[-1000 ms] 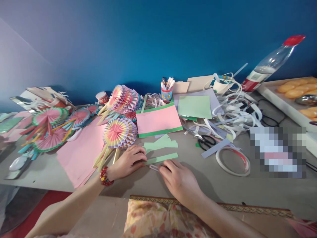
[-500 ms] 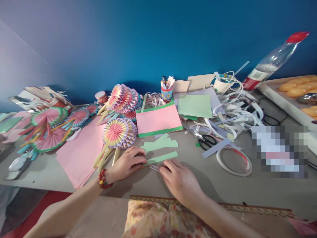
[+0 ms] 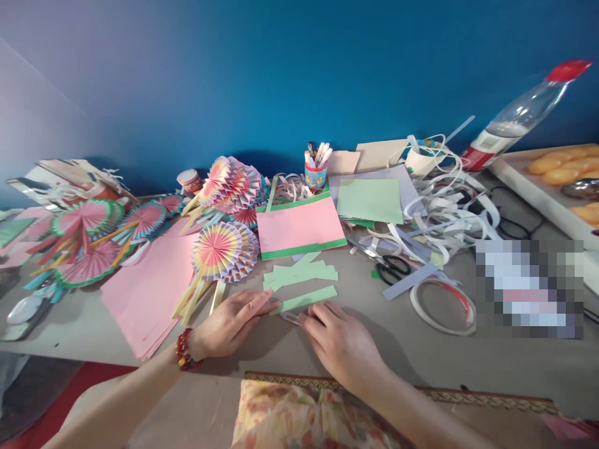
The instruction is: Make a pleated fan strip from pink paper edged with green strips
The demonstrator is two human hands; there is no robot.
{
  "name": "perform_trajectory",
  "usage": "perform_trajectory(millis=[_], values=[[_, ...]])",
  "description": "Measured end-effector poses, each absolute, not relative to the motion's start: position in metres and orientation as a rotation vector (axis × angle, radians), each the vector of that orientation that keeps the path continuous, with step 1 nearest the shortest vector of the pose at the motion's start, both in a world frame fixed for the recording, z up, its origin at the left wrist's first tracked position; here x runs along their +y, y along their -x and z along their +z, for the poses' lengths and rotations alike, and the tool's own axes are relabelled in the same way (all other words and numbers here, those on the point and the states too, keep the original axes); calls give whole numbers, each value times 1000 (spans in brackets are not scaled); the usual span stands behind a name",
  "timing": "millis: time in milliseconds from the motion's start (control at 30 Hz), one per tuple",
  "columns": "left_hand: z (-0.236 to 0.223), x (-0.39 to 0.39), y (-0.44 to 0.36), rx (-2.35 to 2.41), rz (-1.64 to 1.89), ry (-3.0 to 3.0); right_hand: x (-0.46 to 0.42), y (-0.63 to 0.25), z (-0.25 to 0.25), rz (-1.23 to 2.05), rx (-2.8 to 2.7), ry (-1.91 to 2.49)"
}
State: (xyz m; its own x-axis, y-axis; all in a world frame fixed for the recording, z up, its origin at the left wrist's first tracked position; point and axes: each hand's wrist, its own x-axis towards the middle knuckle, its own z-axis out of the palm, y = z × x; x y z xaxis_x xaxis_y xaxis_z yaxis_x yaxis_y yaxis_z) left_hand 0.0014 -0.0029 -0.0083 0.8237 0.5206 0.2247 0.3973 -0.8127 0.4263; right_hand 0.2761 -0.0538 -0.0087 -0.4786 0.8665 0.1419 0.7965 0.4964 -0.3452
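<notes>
While the narrow green strip (image 3: 309, 299) lies flat between them, I've got the left hand (image 3: 231, 322) with fingers stretched out by one end and the right hand (image 3: 344, 340) curled over a small pale tool (image 3: 291, 318), can't tell if it's gripped. Green scraps (image 3: 302, 274) crowd just behind, folded fans (image 3: 222, 252) left, scissors (image 3: 394, 269) and tape roll (image 3: 415, 310) right. Grey table (image 3: 281, 352), blue wall (image 3: 299, 75) at the back.

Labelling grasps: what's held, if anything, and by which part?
Right hand holds a small, pale, oblong object, material unclear, by its right end. Left hand: no visible grip, beside a straight light-green paper strip.
</notes>
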Motion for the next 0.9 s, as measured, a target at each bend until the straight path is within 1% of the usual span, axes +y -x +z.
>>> perform_trajectory(millis=[300,433,533,667,767,900], values=[[-6,-18,0,784,336,-2605,-55,-276,-9,257,-2430,1372],[-5,-21,-6,841,373,-2594,-55,-277,-10,310,-2421,1358],[-8,-20,-16,917,485,-2589,-54,-280,-8,419,-2371,1341],[-6,-17,-31,956,728,-2487,-53,-287,-2,554,-2242,1253],[7,-12,-42,931,855,-2359,-54,-294,5,677,-2109,1175],[30,-6,-61,812,940,-2192,-55,-305,16,866,-1922,1085]])
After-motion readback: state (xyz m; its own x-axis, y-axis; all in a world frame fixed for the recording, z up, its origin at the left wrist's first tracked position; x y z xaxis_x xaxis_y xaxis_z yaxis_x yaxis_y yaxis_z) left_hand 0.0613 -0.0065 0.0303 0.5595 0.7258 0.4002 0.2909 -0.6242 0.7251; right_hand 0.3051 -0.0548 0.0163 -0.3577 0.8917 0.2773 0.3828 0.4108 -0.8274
